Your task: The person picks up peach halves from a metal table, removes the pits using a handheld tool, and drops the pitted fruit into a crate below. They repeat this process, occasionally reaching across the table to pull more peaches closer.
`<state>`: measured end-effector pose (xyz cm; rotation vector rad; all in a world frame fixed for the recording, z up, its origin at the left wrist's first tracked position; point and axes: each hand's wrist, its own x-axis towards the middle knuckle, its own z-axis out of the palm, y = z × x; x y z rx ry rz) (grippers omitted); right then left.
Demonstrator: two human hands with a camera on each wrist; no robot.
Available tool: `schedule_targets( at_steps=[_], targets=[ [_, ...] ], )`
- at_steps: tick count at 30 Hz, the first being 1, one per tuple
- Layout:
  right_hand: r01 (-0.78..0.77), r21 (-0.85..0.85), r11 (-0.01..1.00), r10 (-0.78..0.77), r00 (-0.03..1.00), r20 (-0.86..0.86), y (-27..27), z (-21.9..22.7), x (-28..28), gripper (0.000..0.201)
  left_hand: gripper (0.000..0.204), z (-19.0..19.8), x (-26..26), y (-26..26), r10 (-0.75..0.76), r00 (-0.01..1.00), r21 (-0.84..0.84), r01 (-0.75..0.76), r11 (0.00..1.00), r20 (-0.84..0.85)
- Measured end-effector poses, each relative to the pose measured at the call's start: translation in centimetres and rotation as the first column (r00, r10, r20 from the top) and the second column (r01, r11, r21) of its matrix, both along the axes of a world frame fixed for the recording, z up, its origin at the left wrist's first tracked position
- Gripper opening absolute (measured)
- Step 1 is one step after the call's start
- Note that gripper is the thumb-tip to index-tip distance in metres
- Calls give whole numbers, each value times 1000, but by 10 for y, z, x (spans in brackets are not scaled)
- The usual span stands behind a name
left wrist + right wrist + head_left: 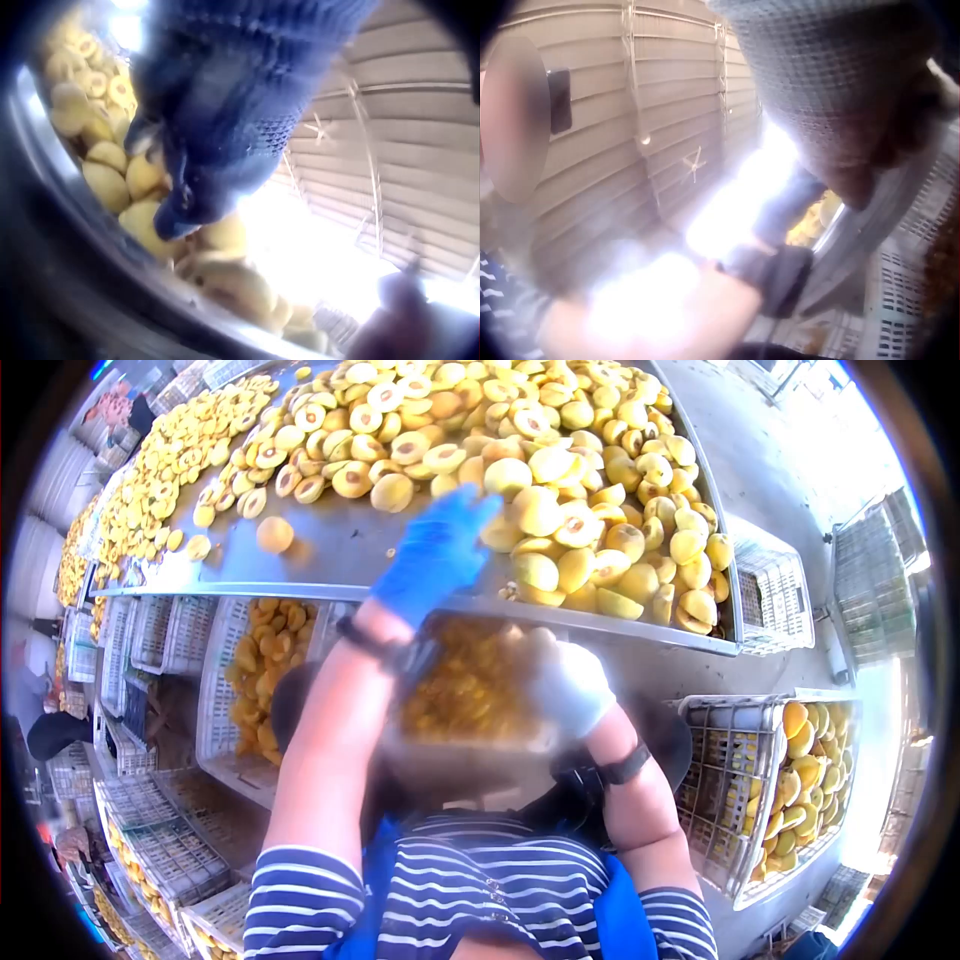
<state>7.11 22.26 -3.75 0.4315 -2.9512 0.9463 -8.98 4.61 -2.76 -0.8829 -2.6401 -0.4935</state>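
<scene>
In the head view my left hand, in a blue glove, reaches over the metal table with its fingers at the edge of a heap of halved yellow peaches. The left wrist view shows the blue-gloved fingers bent down close over the peach halves. My right hand, in a white glove, is blurred above a crate of yellow pieces below the table's front edge. Bare fingertips stick out of that glove; whether they hold anything I cannot tell.
The metal table has a raised rim along its front. A crate of peaches stands below on the left, and a tilted crate on the right. Another white crate sits beyond the table's right end. Several stacked crates line the left.
</scene>
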Motion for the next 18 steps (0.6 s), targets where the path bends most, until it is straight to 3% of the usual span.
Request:
schedule_targets(
  at_steps=[1,3,5,7,8,9,10,11,12,13,15,16,17,18],
  targets=[
    [154,33,988,-150,984,-92,-1,16,-3,31,51,-19,-18,31,16,994,-120,-3,993,104],
    [266,-93,959,-273,960,-63,-5,31,-4,32,50,-18,-26,40,27,994,-178,-8,984,104],
    [249,-137,959,-256,966,-39,-5,31,-6,33,49,-11,-26,42,53,993,-233,-27,972,107],
    [210,-179,961,-219,975,-31,-7,34,-11,34,52,5,-28,33,15,971,-62,0,998,240],
    [236,-225,945,-248,968,-26,-8,36,-12,34,53,22,-23,26,86,930,5,-94,996,359],
    [261,-274,926,-276,961,-15,-11,38,-11,35,53,19,-25,10,100,928,-4,-105,994,358],
    [246,-294,923,-255,967,9,-11,41,-11,36,54,16,-30,-14,-242,657,508,-248,825,714],
    [236,-306,922,-237,971,32,-14,45,-11,35,55,16,-32,-33,-686,328,716,-567,406,649],
    [209,-305,929,-215,977,14,-19,40,-12,35,54,23,-9,-43,-646,517,828,-361,430,561],
    [180,-301,936,-191,982,-7,-24,37,-13,35,54,32,11,-47,-629,531,824,-368,432,567],
    [130,-311,942,-150,988,-42,-37,37,-17,35,51,47,43,-48,-583,706,896,-173,409,402],
    [107,-305,946,-136,988,-74,-42,37,-18,35,53,43,48,-50,-525,830,886,86,455,189],
    [103,-301,948,-129,989,-68,-47,36,-20,35,53,37,51,-49,-520,832,889,77,452,192],
    [87,-313,946,-116,990,-76,-51,35,-22,35,55,30,54,-47,-543,788,901,-35,432,291]
  ],
)
